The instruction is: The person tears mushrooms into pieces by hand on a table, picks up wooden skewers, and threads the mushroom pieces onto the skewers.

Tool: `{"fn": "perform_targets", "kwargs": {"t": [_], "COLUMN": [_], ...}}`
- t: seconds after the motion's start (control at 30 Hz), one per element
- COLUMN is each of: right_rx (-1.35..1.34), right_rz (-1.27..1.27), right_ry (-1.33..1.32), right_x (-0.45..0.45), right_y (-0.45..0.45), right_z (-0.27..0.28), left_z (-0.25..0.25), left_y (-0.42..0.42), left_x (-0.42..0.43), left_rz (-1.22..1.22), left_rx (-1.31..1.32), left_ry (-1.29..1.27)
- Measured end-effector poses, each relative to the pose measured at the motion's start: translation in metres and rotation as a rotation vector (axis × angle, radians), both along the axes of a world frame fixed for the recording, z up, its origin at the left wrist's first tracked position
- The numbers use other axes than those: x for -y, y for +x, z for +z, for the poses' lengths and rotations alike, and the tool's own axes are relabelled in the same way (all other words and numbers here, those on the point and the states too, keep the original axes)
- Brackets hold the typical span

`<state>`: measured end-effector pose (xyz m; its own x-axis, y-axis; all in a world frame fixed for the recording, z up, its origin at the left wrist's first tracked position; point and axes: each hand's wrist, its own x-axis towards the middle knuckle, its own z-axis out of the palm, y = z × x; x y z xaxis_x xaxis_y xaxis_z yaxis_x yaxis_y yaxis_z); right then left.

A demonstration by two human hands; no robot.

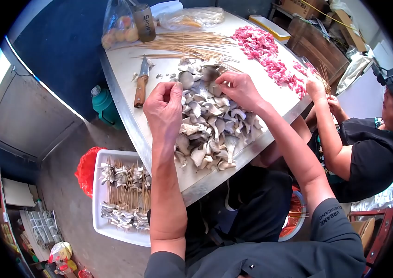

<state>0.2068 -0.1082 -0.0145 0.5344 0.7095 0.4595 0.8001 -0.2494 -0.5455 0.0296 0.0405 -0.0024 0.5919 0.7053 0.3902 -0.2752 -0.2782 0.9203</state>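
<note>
Near a blue wall [62,60], over the white table [189,173], left hand [163,109] and right hand [242,90] pinch narrowly.

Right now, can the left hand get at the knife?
Probably yes: the knife lies uncovered just to the left of the left hand, nothing visibly between them. Whether that hand is holding anything is unclear.

Gap between mushrooms [212,109] and meat [261,46]; knife [140,88] at left, skewers [178,42] beyond
</note>
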Motion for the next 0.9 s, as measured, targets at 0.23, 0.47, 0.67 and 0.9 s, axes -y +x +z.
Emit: {"fn": "perform_targets", "kwargs": {"t": [0.23, 0.47, 0.67, 0.9], "right_rx": [0.081, -0.11, -0.072, -0.181], "right_rz": [-0.034, -0.148, -0.085, -0.041], "right_ry": [-0.173, -0.399, -0.427, -0.335], "right_x": [-0.016, -0.021, -0.016, -0.006], "right_y": [0.023, 0.02, 0.03, 0.015], "right_z": [0.007, 0.017, 0.013, 0.024], "left_z": [-0.001, -0.001, -0.001, -0.003], "left_y": [0.0, 0.0, 0.0, 0.001], "left_x": [-0.002, -0.002, -0.003, -0.004], "left_rz": [-0.011, -0.011, -0.022, -0.01], "left_rx": [0.0, -0.012, -0.014, -0.006], "left_ry": [0.005, 0.009, 0.012, 0.019]}}
